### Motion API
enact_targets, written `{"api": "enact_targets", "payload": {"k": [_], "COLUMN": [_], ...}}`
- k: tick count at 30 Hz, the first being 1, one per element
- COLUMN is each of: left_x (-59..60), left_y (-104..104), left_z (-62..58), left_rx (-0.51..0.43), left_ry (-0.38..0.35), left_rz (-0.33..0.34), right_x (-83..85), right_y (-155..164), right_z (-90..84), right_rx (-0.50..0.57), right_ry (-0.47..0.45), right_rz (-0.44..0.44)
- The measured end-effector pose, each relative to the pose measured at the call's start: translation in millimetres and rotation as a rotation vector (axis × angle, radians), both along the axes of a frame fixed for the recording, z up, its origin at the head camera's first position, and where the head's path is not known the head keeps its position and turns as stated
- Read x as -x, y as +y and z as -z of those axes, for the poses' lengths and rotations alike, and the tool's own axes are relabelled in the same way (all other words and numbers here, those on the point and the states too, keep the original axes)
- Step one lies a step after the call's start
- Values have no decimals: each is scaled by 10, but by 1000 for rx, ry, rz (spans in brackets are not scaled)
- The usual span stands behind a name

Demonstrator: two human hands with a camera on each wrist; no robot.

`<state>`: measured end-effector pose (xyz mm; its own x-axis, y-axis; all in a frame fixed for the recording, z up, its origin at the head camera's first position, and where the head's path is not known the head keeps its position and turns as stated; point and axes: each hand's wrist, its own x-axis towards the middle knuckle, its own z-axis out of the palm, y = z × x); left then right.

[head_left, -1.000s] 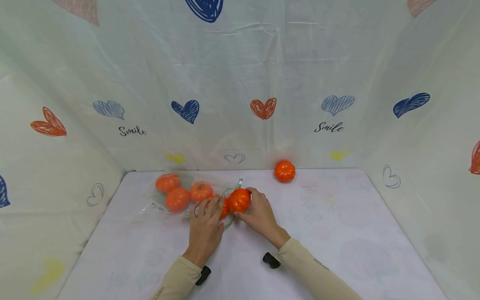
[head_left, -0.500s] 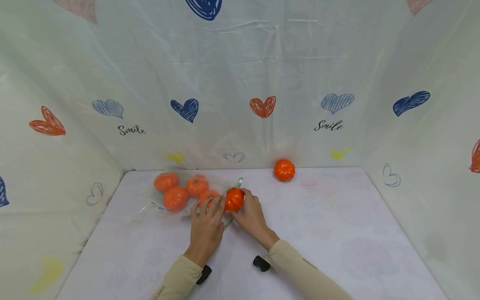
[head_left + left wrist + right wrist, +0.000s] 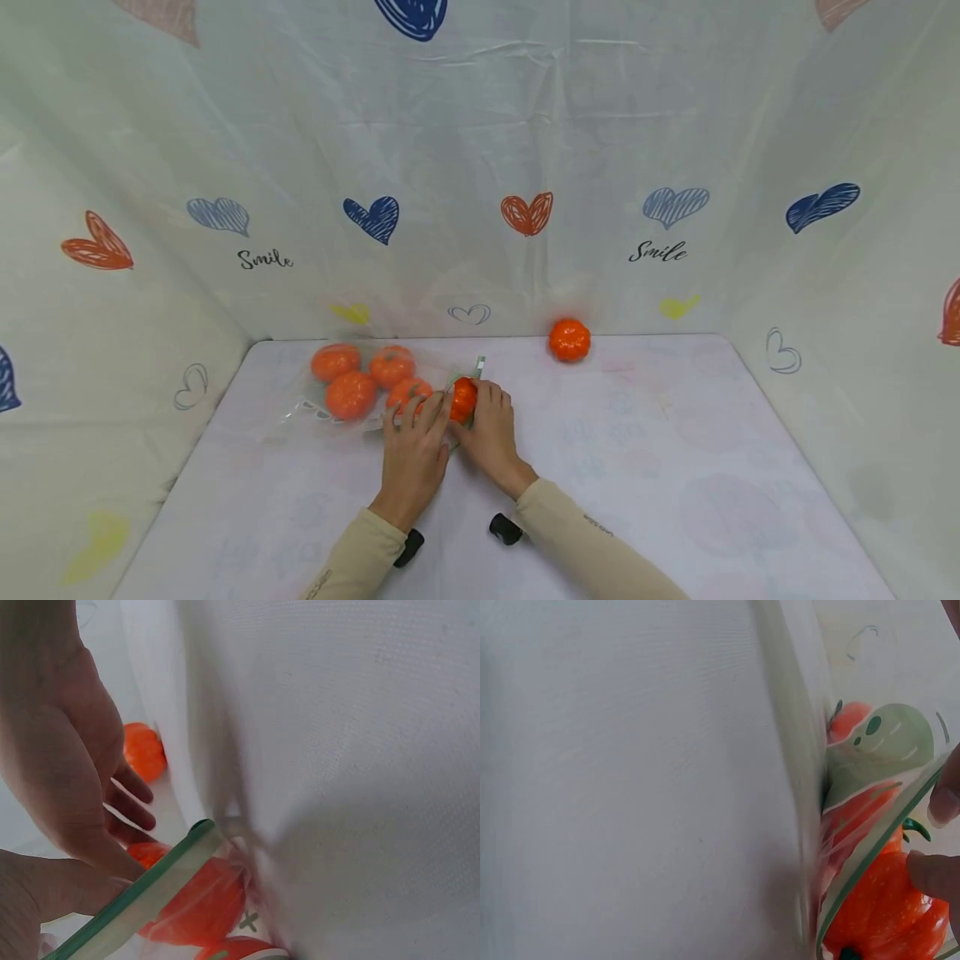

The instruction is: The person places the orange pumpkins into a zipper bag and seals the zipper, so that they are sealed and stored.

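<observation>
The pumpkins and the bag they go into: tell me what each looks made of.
Pumpkins: probably moulded plastic or foam, not real; uniform bright orange, ribbed, with a slight sheen in the right wrist view.

Bag: thin clear plastic film with a green zip strip along its mouth and printed green shapes; the pumpkins show through it. The left hand holds its mouth.

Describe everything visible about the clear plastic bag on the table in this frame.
The clear plastic bag lies flat on the table's left rear part, thin, see-through, with a green zip strip along its mouth. Four small orange pumpkins show through it. The left hand holds the mouth open, while the right hand pushes a fifth pumpkin into the opening. The wrist views show printed green marks on the film.
</observation>
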<state>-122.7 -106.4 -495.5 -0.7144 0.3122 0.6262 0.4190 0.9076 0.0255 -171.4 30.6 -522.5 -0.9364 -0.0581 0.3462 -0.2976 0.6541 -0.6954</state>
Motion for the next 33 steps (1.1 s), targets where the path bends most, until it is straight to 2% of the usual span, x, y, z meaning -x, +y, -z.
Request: {"api": "enact_targets", "payload": {"k": [5,21,33], "left_x": [3,14,33], "left_y": [1,-5,-14], "left_z": [0,28,9], "left_rx": [-3,-8,-8], "left_ry": [-12,25,15], "left_rz": [0,19,1], "right_x": [-11,72,34], "right_y": [-35,-211,-105], "right_z": [-48,48,60], "right_rx": [-44,102,17], "right_ry": [-31,32,9], "right_rz": [58,106,96]}}
